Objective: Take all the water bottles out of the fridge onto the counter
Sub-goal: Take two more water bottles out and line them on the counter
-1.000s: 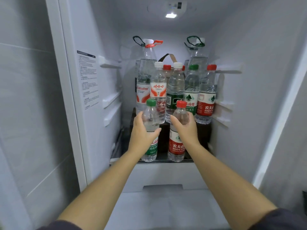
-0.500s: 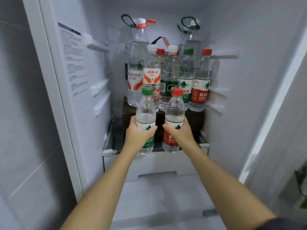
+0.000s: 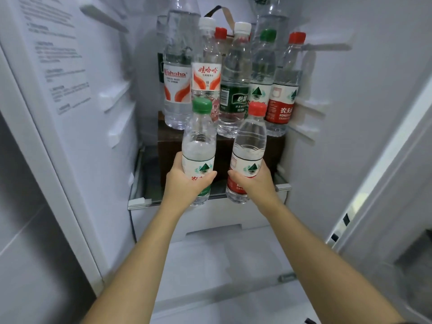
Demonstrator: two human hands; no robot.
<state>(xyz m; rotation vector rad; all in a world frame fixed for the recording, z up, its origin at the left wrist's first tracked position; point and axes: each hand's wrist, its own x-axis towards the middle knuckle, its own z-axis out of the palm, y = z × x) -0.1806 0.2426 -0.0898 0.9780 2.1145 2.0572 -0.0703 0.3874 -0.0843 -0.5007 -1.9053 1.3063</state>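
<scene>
My left hand (image 3: 185,181) grips a small green-capped water bottle (image 3: 198,141) around its label. My right hand (image 3: 253,182) grips a small red-capped water bottle (image 3: 250,141) the same way. Both bottles are upright, side by side, lifted above the front of the glass fridge shelf (image 3: 138,201). Behind them several more water bottles stand on a dark brown box (image 3: 168,139): a large Wahaha bottle (image 3: 176,85), a white-capped Wahaha bottle (image 3: 205,73), a dark-green-labelled bottle (image 3: 235,90), a green-capped bottle (image 3: 263,66) and a red-capped bottle (image 3: 284,97).
The white left fridge wall (image 3: 77,94) carries a printed sticker and shelf rails. The right wall (image 3: 350,113) has rails too, with the door seal (image 3: 383,178) beyond it. A white drawer front (image 3: 210,220) sits under the shelf.
Both hands have lifted their bottles off the shelf and drawn them toward me. The view has moved closer and tilted down, cutting off the tops of the tall back bottles.
</scene>
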